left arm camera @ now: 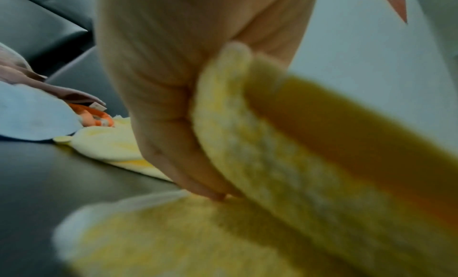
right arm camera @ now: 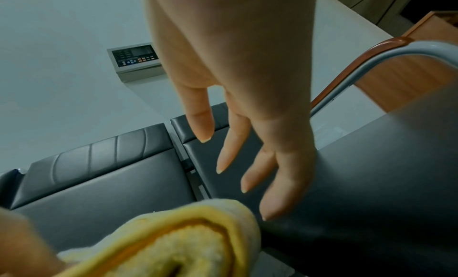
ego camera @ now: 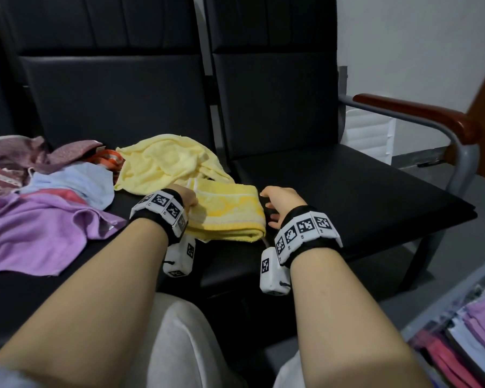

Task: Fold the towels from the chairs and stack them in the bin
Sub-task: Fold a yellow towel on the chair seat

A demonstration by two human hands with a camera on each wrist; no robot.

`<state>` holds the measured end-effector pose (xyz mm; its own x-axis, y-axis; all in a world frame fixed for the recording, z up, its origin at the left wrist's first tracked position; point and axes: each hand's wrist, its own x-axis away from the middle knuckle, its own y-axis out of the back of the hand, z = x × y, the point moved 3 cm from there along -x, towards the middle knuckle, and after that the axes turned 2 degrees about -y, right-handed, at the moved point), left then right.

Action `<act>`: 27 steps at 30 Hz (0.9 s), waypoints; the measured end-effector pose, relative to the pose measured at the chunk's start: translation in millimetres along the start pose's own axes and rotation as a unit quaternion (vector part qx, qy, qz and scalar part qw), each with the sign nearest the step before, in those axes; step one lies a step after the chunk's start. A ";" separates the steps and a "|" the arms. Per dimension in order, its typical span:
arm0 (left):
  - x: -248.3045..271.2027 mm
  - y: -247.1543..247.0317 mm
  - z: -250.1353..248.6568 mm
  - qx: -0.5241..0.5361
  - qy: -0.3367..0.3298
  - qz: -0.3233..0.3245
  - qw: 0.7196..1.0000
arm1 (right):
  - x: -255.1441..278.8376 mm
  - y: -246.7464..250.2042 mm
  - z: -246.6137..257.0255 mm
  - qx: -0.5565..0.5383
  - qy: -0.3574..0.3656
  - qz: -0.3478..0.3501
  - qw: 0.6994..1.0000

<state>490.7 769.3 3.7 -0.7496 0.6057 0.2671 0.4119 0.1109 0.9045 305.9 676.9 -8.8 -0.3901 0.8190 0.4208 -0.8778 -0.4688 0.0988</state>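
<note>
A folded yellow towel (ego camera: 230,214) lies on the black seats at the gap between two chairs. My left hand (ego camera: 192,201) grips its left edge; in the left wrist view the fingers (left arm camera: 188,154) pinch a raised fold of the yellow towel (left arm camera: 272,173). My right hand (ego camera: 266,208) hovers just off the towel's right end, fingers spread and holding nothing. The right wrist view shows those straight fingers (right arm camera: 233,150) above the seat, with the towel's rolled edge (right arm camera: 188,228) below them. The grey bin (ego camera: 437,306) stands at the lower right with folded towels inside.
Loose towels cover the left seat: pale yellow (ego camera: 165,161), light blue (ego camera: 76,183), purple (ego camera: 37,231), mauve patterned (ego camera: 25,155), and an orange one (ego camera: 109,159). The right seat (ego camera: 347,189) is bare, bounded by a wood-topped armrest (ego camera: 420,113). My knees are below.
</note>
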 end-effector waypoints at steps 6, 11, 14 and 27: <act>-8.0 -7.1 6.5 0.023 0.018 0.023 0.999 | -7.5 -11.3 -12.1 0.089 -0.031 0.000 0.996; -10.4 -7.0 5.2 0.016 0.024 0.034 0.999 | -10.4 -8.5 -18.1 0.157 -0.041 0.008 0.987; -10.3 -7.9 3.0 -0.017 0.010 0.032 0.999 | -12.1 -8.9 -21.3 0.162 -0.041 0.014 0.986; -8.3 -7.8 -5.0 0.012 -0.030 0.078 0.996 | -15.0 -0.8 -25.3 0.196 -0.039 0.020 0.980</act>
<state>491.1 759.5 -3.9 -0.6432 0.6633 0.3825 0.5342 0.0308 0.8448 305.4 673.4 -38.0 -0.3855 0.7767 0.4981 -0.6823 -0.6034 0.4129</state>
